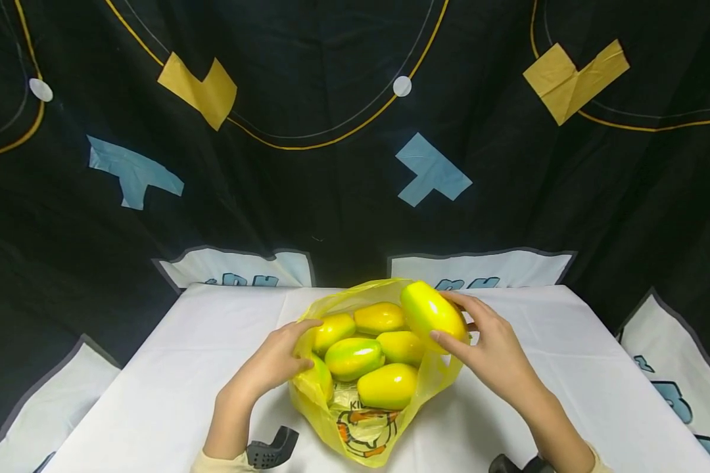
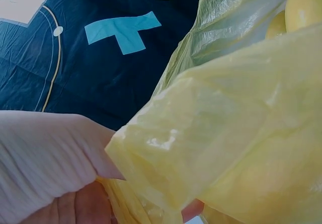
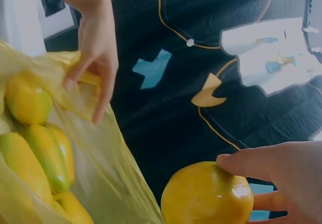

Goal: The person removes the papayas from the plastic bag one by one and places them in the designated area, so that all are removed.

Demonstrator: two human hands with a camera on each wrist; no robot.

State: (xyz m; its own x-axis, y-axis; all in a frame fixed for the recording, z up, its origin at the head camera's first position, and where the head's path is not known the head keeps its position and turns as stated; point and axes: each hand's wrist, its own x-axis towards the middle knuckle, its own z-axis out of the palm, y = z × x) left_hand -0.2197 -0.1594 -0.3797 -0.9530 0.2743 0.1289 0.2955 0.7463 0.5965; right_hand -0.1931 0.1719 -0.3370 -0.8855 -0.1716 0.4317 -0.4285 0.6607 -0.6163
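A yellow plastic bag stands wide at the mouth on the table, with several glossy yellow-green mangoes inside. My left hand grips the bag's left rim; in the left wrist view the plastic covers most of that hand's fingertips. Between the thumb and fingers of my right hand is one more mango, held above the bag's right rim. The right wrist view shows this mango from its end, beside the bag's outer side. Printed figures and letters mark the bag's front.
A white cloth covers the table under the bag. Behind it hangs a black curtain with blue and gold tape shapes and a looping yellow line. Dark wrist devices sit on both of my forearms.
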